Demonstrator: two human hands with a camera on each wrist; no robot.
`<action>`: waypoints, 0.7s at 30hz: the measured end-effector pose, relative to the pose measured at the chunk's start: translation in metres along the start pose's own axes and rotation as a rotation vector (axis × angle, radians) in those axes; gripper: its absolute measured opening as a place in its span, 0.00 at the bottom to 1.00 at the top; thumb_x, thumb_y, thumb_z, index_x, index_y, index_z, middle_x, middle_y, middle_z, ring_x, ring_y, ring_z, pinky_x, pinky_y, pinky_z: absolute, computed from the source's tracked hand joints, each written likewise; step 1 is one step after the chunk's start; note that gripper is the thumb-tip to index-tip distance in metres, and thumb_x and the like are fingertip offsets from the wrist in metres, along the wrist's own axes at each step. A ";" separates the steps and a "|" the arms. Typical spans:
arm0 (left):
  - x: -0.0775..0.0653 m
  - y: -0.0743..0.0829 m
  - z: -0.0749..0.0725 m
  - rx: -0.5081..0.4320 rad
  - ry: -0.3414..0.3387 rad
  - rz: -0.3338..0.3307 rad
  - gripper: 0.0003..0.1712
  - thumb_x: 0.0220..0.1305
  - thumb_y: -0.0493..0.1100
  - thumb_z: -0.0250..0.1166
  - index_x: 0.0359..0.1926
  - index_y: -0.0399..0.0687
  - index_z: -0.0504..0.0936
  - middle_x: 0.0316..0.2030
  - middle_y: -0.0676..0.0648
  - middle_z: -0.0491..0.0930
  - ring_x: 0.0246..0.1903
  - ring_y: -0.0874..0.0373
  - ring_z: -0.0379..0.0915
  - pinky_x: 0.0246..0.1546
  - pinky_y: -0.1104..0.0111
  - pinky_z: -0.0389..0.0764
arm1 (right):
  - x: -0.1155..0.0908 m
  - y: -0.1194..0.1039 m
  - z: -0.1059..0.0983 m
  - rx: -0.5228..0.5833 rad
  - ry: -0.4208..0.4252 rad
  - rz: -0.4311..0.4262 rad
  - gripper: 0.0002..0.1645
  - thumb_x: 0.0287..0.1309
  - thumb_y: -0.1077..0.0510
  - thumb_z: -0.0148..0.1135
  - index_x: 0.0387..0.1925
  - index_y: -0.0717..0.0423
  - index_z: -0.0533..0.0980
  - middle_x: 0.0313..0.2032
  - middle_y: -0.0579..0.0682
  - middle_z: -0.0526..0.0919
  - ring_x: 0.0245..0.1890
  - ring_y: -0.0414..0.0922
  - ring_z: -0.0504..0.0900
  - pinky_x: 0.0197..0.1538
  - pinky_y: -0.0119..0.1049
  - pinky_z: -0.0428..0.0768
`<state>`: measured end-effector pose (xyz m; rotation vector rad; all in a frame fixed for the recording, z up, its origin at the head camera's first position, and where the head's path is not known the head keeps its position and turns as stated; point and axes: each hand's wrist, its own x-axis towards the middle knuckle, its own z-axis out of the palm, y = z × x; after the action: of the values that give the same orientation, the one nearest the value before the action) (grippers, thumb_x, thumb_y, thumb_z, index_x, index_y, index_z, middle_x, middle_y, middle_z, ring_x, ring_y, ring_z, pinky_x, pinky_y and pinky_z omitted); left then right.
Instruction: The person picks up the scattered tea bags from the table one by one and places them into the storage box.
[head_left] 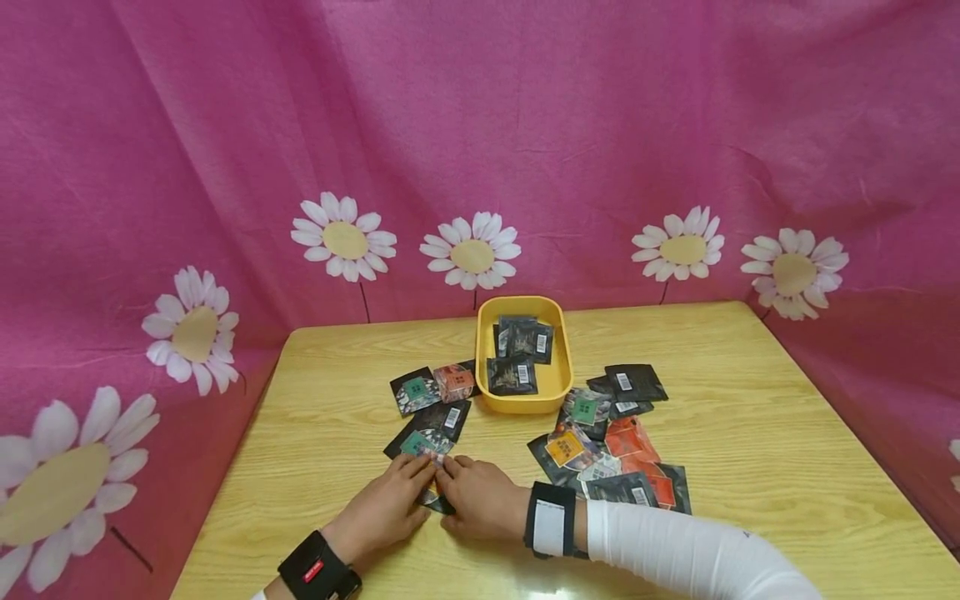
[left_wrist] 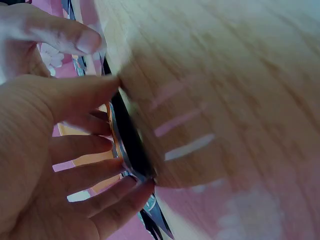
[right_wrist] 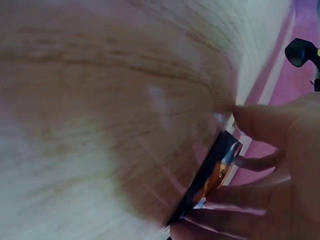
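In the head view my left hand (head_left: pixel 382 510) and right hand (head_left: pixel 480 500) meet at a small black sachet (head_left: pixel 435 498) with an orange label, lying on the table near me. The left fingertips touch it from the left, as the left wrist view shows its dark edge (left_wrist: pixel 131 137) by them. The right fingers (right_wrist: pixel 240 200) lie fairly straight along the sachet (right_wrist: pixel 212 172) in the right wrist view. Both thumbs reach down to the tabletop. Just beyond the fingertips lies a green-labelled sachet (head_left: pixel 427 442), partly covered by the hands.
A yellow tray (head_left: pixel 525 405) holding several black sachets stands at the back middle. More sachets lie left of it, such as a green-labelled one (head_left: pixel 414 390) and a red one (head_left: pixel 454 382). A loose heap of sachets (head_left: pixel 628 437) spreads to the right, near my right forearm.
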<state>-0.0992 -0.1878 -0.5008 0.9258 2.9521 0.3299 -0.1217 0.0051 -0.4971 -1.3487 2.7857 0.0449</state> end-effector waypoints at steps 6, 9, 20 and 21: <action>0.002 0.001 0.005 0.038 0.072 0.052 0.27 0.59 0.36 0.64 0.60 0.31 0.77 0.59 0.38 0.76 0.55 0.48 0.71 0.56 0.57 0.76 | 0.000 -0.001 0.004 -0.048 0.092 0.005 0.31 0.56 0.46 0.64 0.59 0.58 0.77 0.53 0.52 0.81 0.51 0.47 0.80 0.47 0.38 0.82; 0.004 0.002 0.008 0.063 0.085 0.050 0.25 0.61 0.36 0.62 0.59 0.33 0.78 0.58 0.39 0.77 0.55 0.48 0.71 0.54 0.57 0.78 | 0.001 0.000 0.004 -0.058 0.115 0.013 0.28 0.56 0.49 0.64 0.56 0.58 0.78 0.53 0.52 0.82 0.51 0.47 0.81 0.44 0.39 0.83; 0.013 0.004 0.008 0.201 0.191 0.027 0.15 0.66 0.41 0.63 0.52 0.44 0.85 0.46 0.49 0.85 0.43 0.54 0.80 0.43 0.58 0.81 | 0.001 0.012 0.004 -0.080 0.207 -0.020 0.14 0.61 0.62 0.61 0.48 0.54 0.81 0.39 0.46 0.87 0.32 0.41 0.85 0.30 0.36 0.83; 0.014 0.004 0.007 0.204 0.214 0.030 0.14 0.65 0.39 0.63 0.50 0.45 0.85 0.44 0.50 0.86 0.41 0.55 0.81 0.40 0.58 0.81 | 0.001 0.013 0.003 -0.079 0.224 -0.020 0.13 0.60 0.63 0.61 0.47 0.54 0.82 0.37 0.46 0.87 0.31 0.41 0.85 0.29 0.36 0.82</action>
<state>-0.1074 -0.1752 -0.5063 1.0161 3.2192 0.1373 -0.1320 0.0126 -0.4999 -1.4863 2.9812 0.0025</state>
